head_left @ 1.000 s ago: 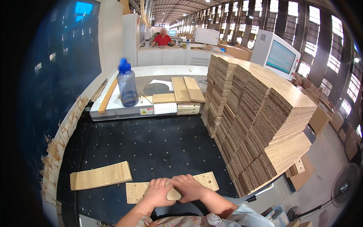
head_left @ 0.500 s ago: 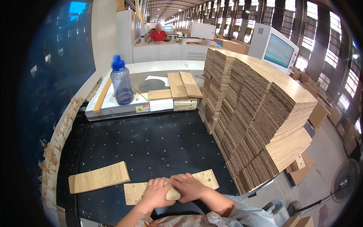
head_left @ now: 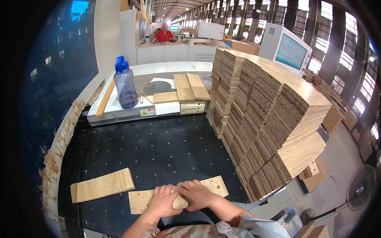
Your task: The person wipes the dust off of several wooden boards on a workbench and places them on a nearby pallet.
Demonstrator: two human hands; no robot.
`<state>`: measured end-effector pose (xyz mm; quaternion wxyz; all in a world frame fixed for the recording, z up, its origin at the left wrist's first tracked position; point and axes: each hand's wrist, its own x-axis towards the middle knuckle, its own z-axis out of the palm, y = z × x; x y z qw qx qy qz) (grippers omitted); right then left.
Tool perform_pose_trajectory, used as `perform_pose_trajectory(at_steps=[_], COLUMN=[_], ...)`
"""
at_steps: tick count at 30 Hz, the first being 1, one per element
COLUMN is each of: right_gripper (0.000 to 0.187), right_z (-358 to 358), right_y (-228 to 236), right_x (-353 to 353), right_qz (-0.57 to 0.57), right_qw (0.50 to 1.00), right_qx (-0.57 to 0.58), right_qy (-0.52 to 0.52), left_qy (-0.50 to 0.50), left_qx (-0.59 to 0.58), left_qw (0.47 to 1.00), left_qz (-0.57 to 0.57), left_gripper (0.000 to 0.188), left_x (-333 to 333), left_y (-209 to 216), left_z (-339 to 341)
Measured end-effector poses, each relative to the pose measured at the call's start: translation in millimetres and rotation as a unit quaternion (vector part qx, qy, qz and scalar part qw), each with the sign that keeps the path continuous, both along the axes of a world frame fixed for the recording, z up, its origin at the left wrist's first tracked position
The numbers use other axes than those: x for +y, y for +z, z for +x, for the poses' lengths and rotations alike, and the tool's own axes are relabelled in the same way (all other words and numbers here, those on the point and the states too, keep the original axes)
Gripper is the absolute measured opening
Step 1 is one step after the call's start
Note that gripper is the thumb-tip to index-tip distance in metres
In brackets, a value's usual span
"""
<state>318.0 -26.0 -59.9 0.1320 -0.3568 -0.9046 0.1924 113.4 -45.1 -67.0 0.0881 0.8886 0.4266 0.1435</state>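
A pale wood-grain board [head_left: 138, 201] with drilled holes near its ends lies on the black table close to me. My left hand [head_left: 162, 202] and my right hand [head_left: 195, 195] meet over its middle. Both have their fingers bent over the far edge and their thumbs on the near side, closed on the board. The palms hide its centre. Left of it, apart from my hands, another wood-grain board [head_left: 103, 185] lies at a slight slant.
Tall stacks of boards [head_left: 254, 115] line the table's right side. Beyond the dotted black table [head_left: 158, 148], a white ledge holds a blue bottle [head_left: 126, 89] and several wood pieces [head_left: 185, 88]. A screen [head_left: 291, 53] and a fan [head_left: 360, 189] are at right. A person in red [head_left: 163, 36] is far off.
The whole view has shifted very slightly. My hands and the board between them keep the same position on the table.
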Motion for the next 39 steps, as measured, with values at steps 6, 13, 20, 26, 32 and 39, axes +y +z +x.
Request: perform_pose_trajectory(at_steps=[6, 13, 20, 26, 32, 39], right_gripper=[0.093, 0.095, 0.094, 0.091, 0.092, 0.093], right_z=[1, 0, -2, -5, -1, -2], right_y=[-4, -7, -4, 6, -2, -5], right_x=[0, -1, -4, -5, -4, -5], right_qz=[0.01, 0.017, 0.028, -0.01, -0.011, 0.009], right_qw=[1.0, 1.0, 0.999, 1.0, 1.0, 1.0], right_qx=[0.002, 0.015, 0.026, 0.007, 0.01, 0.003], right_qy=[0.003, 0.0, 0.001, -0.006, -0.011, -0.014], left_qy=[0.0, 0.0, 0.0, 0.003, 0.006, -0.004], left_qx=[0.001, 0.001, 0.003, 0.014, 0.025, 0.013], left_qw=[1.0, 1.0, 1.0, 1.0, 1.0, 1.0], left_qz=[0.002, 0.006, 0.001, 0.003, -0.007, -0.01], left_gripper=[0.07, 0.073, 0.076, 0.079, 0.079, 0.077], left_x=[0, 1, -1, 1, 2, 5], left_y=[-1, -3, -6, -10, -8, -12], left_z=[0, 0, -2, -4, -1, 0])
